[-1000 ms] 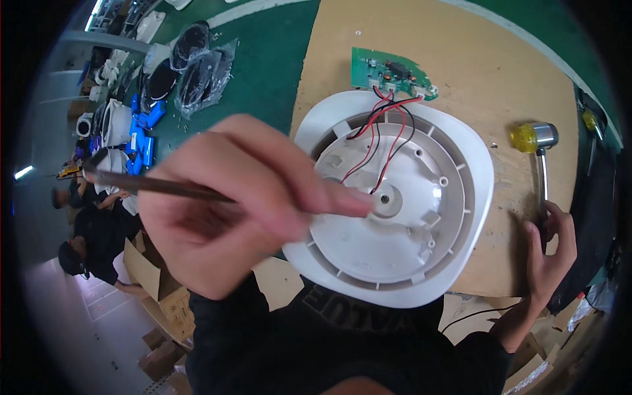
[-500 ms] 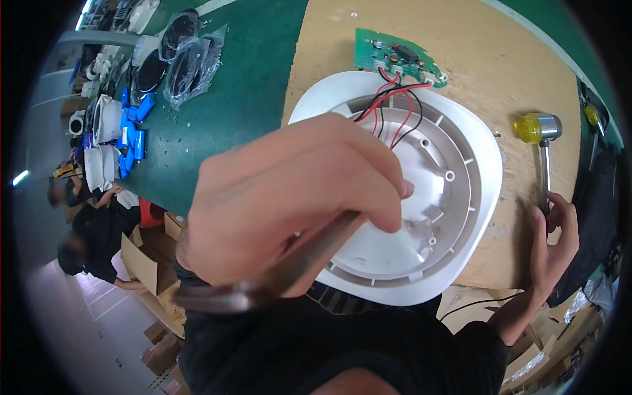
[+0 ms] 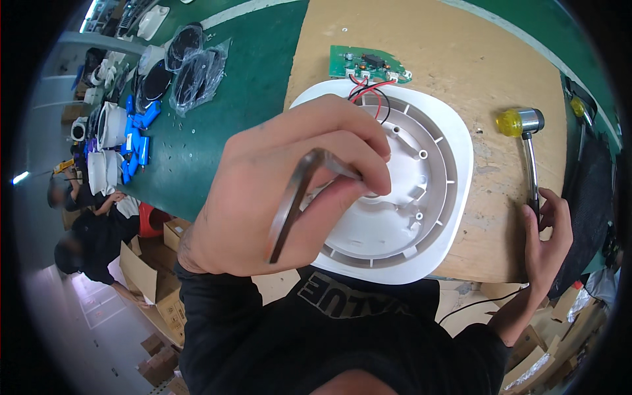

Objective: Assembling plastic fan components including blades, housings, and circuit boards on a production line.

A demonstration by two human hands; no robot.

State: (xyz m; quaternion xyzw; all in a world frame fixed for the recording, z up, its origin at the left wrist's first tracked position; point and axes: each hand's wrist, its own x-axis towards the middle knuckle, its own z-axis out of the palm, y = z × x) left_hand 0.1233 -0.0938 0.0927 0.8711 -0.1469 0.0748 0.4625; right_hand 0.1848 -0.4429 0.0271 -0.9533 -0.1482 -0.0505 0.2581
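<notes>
My left hand (image 3: 289, 191), closed, pinches a bent, flat-looking metal tool (image 3: 289, 204) between thumb and fingers. Its bend points up and its free end hangs over the back of the hand; the tip beyond the fingers is hidden. Beneath that hand lies a white round-cornered plastic housing (image 3: 454, 191) with a ribbed ring and screw posts inside. Red and black wires run from it to a green circuit board (image 3: 368, 62) just beyond its far edge. At the right, my right hand (image 3: 550, 230) is closed round the handle end of a hammer (image 3: 530, 161) with a yellow face, lying on the board.
A tan work board (image 3: 500, 217) covers part of the green table (image 3: 197, 155). Bagged black oval parts (image 3: 201, 76), blue pieces (image 3: 135, 141) and white housings (image 3: 105, 171) lie left. Two people work beside open cardboard boxes (image 3: 155, 276). Black cloth (image 3: 582, 204) hangs at right.
My left hand has turned, swinging the metal tool's bent end upward. The housing, circuit board and hammer appear further left in view. My right hand still holds the hammer handle.
</notes>
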